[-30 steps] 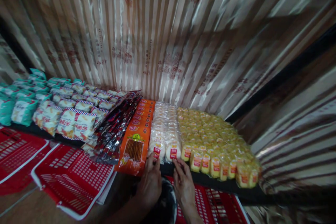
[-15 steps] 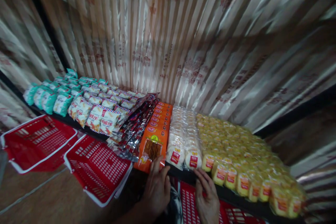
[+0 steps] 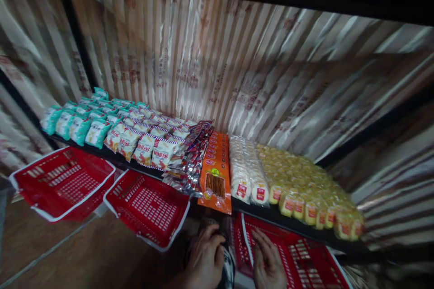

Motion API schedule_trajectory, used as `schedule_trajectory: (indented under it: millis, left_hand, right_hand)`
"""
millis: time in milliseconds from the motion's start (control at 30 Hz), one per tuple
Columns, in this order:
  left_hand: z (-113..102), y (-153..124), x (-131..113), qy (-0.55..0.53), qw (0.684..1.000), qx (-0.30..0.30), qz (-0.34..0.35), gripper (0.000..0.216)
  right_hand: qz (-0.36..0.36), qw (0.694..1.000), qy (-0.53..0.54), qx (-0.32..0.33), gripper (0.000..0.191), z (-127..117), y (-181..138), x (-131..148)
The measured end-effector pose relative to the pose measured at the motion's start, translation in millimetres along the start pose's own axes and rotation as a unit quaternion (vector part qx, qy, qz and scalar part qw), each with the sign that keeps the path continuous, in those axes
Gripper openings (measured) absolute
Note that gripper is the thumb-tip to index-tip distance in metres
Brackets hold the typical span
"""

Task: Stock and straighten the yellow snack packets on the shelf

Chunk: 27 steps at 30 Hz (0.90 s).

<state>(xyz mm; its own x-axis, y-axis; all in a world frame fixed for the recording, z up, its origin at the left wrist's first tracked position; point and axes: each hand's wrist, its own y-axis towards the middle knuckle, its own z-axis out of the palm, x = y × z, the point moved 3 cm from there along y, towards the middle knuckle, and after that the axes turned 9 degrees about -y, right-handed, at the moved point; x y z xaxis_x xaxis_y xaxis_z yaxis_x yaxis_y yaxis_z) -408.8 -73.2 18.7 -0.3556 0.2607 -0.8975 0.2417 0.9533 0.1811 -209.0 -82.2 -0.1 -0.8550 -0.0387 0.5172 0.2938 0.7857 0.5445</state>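
My left hand point(image 3: 206, 255) is below the shelf's front edge, loosely curled, its fingers a little apart and nothing seen in it. To its right, my right hand point(image 3: 268, 258) is held over a red basket point(image 3: 300, 253), fingers loosely stretched and empty. The orange snack packets point(image 3: 213, 165) lie in an overlapping row just above my left hand, the front one hanging over the edge. Beside them are two rows of white wrapped cakes point(image 3: 241, 189), then many yellow wrapped cakes point(image 3: 310, 212). Neither hand touches the goods.
Left of the orange packets are dark red foil packets point(image 3: 190, 162), white snack bags point(image 3: 162, 151) and teal bags point(image 3: 79, 128) on the black shelf point(image 3: 288, 219). Two more red baskets point(image 3: 64, 176) point(image 3: 145, 207) stand on the floor at left. Striped sheeting point(image 3: 203, 63) hangs behind.
My hands have drawn back from the front of the orange packets and white cakes to below the shelf edge. The view has shifted, showing more of the upper black bar and the right basket.
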Motion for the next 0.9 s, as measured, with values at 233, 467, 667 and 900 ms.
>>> schedule_trajectory:
  millis: [233, 467, 667, 900]
  left_hand:
    - [-30, -61, 13, 0.002, 0.999, 0.041, -0.002, 0.037]
    - [-57, -126, 40, -0.026, 0.992, 0.112, 0.049, 0.036]
    - [-86, -178, 76, -0.011, 0.986, 0.122, 0.111, 0.035]
    - [-171, -201, 49, 0.011, 0.987, -0.013, 0.162, 0.035]
  right_hand:
    - [-0.006, 1.0, -0.005, -0.028, 0.037, -16, -53, 43]
    - [0.024, 0.999, 0.027, -0.009, 0.033, -24, -112, 86]
    - [0.048, 0.995, 0.082, 0.012, 0.033, -10, -162, 121]
    - [0.101, 0.982, 0.159, -0.002, 0.041, 18, -177, 194]
